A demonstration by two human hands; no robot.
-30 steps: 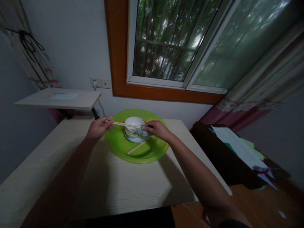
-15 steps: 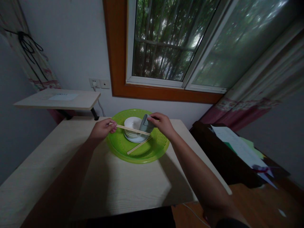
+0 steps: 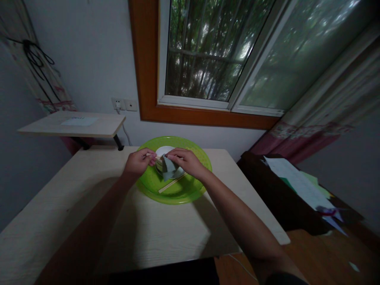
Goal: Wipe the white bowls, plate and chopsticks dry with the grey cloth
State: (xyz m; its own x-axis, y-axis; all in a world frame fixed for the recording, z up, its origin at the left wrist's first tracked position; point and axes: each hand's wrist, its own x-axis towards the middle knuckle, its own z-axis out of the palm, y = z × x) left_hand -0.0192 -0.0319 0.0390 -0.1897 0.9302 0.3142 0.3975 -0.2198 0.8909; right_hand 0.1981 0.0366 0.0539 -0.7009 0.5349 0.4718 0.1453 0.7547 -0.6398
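A round green plastic tray (image 3: 178, 196) sits on the pale wooden table (image 3: 142, 229) below the window. In it stands a short stack of white bowls (image 3: 162, 151), and a second chopstick (image 3: 171, 184) lies loose beside them. My left hand (image 3: 139, 163) is closed round the end of a wooden chopstick (image 3: 158, 157) held over the bowls. My right hand (image 3: 185, 161) pinches a grey cloth (image 3: 170, 169) wrapped on that same chopstick, close to my left hand. The cloth hangs down in front of the bowls and hides part of them.
A small raised side table (image 3: 74, 123) stands at the back left under a wall socket (image 3: 124, 104). A dark desk (image 3: 285, 198) with papers (image 3: 297, 178) is to the right, by the curtain. The window and wall close off the far side.
My right hand has slid the cloth leftward along the chopstick, from its far tip to near my left hand. My left hand has shifted a little right, over the tray.
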